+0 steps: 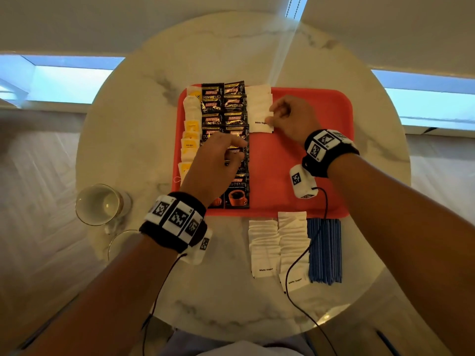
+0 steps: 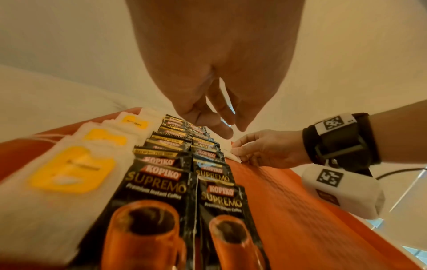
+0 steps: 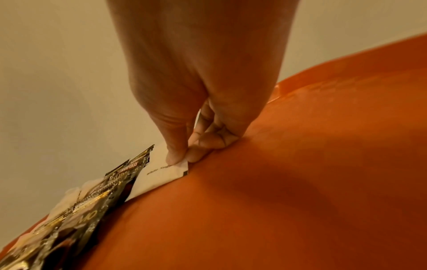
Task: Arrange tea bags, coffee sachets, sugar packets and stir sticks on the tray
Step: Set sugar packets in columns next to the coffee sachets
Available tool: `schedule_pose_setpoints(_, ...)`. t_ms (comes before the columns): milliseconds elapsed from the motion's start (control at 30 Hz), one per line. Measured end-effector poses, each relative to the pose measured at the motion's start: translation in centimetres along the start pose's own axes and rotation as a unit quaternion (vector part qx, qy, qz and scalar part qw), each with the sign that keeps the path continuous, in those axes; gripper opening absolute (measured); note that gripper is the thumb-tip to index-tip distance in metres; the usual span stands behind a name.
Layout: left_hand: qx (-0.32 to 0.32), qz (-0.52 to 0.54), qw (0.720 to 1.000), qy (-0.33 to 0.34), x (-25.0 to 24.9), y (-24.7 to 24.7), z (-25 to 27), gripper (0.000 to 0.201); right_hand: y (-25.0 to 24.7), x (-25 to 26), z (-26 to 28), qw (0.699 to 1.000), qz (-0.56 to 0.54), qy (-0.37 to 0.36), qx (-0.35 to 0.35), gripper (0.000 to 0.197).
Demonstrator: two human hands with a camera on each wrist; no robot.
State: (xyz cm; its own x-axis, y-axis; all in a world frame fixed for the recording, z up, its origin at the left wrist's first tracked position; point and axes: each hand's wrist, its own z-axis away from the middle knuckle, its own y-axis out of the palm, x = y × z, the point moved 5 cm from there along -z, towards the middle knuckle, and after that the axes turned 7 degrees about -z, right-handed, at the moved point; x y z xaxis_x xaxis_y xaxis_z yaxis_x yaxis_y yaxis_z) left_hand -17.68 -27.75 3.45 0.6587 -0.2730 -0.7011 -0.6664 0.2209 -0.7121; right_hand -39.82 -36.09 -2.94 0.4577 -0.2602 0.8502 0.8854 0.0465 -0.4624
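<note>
Marble table (image 1: 144, 104) shows blurred coffee sachets (image 2: 161, 182) under spread left hand (image 1: 216, 163); right hand (image 1: 290, 116) pinches sugar packet (image 1: 259, 123).

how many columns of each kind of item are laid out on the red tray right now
tea bags: 1 column
coffee sachets: 2 columns
sugar packets: 1 column, only part way down the tray
stir sticks: 0, the bundle lies on the table beside the tray
total: 4 columns
</note>
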Motion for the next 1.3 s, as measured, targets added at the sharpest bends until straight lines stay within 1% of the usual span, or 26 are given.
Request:
schedule_pose_setpoints(133,0.015,-0.004,1.000,-0.015,0.2,0.6,2.2,0.018,-0.3,0.4,0.6,1.000,0.017,0.000,-0.006,0.024)
schedule_pose_setpoints(267,0.052,-0.002,0.999,-0.015,-0.5,1.1,4.8,0.018,-1.3,2.3,3.4,0.999,0.034,-0.027,-0.033,0.019)
schedule_pose_setpoints(333,0.080,-0.010,0.997,-0.004,-0.9,1.6,6.6,0.016,-1.7,3.3,5.6,0.999,0.031,-0.031,-0.027,0.017)
schedule_pose_setpoints(467,0.139,-0.054,0.987,0.062,-2.1,3.2,10.6,0.013,-1.9,4.2,11.1,0.999,0.022,-0.033,0.012,0.014)
schedule_pose_setpoints(533,0.171,-0.068,0.981,0.069,-2.5,4.2,12.7,0.011,-1.6,3.9,14.1,0.999,0.011,-0.037,0.027,0.013)
schedule_pose_setpoints(633,0.192,-0.086,0.974,0.081,-2.8,5.7,15.5,0.012,-0.9,2.6,18.5,0.998,-0.002,-0.033,0.045,0.009)
schedule_pose_setpoints(733,0.197,-0.103,0.972,0.082,-2.7,7.4,17.9,0.023,0.0,0.7,22.4,0.998,-0.017,-0.013,0.054,0.006)
schedule_pose_setpoints(833,0.192,-0.139,0.970,0.057,-2.4,8.6,19.5,0.041,0.9,-1.1,25.9,0.998,-0.024,0.005,0.054,0.004)
schedule_pose_setpoints(933,0.173,-0.185,0.967,0.026,-2.2,9.1,20.2,0.049,1.7,-2.8,28.5,0.998,-0.032,0.032,0.051,0.004)
schedule_pose_setpoints(1000,0.157,-0.202,0.967,0.007,-2.2,9.1,20.4,0.050,2.2,-3.5,29.7,0.997,-0.036,0.043,0.053,0.005)
schedule_pose_setpoints(1067,0.143,-0.215,0.966,-0.008,-2.1,9.0,20.6,0.045,2.5,-3.8,30.6,0.997,-0.036,0.046,0.056,0.005)
schedule_pose_setpoints(1200,0.146,-0.241,0.959,-0.013,-1.8,9.0,20.7,0.034,2.8,-3.9,31.4,0.997,-0.042,0.044,0.056,0.006)
schedule_pose_setpoints(1233,0.148,-0.242,0.959,-0.010,-1.7,9.0,20.8,0.032,2.7,-3.9,31.5,0.997,-0.044,0.041,0.055,0.008)
schedule_pose_setpoints(1300,0.142,-0.237,0.961,-0.003,-1.6,8.5,20.8,0.030,2.8,-3.6,31.7,0.996,-0.050,0.031,0.065,0.018)
